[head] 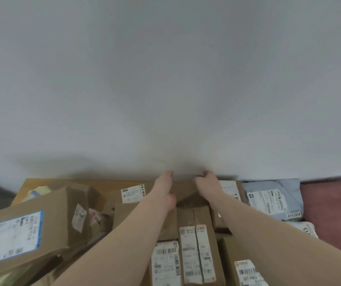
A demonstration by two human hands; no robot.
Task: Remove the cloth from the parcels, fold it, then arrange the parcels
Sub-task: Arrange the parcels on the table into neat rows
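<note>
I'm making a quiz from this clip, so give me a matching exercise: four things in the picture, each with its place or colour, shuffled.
Things:
1. large box with blue-edged label
2. pale blue mailer bag
3. dark red cloth
4. cardboard box held by both hands

Descriptions:
A. far right edge
B. centre, against the wall
C. left, tilted on the pile
D. right of the hands, white label on top

Pairs: 1-C, 2-D, 3-A, 4-B

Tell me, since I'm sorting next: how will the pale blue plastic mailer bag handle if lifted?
The pale blue plastic mailer bag looks wrinkled and soft, so probably floppy. It lies flat, likely light. Its smooth film may slip.
</note>
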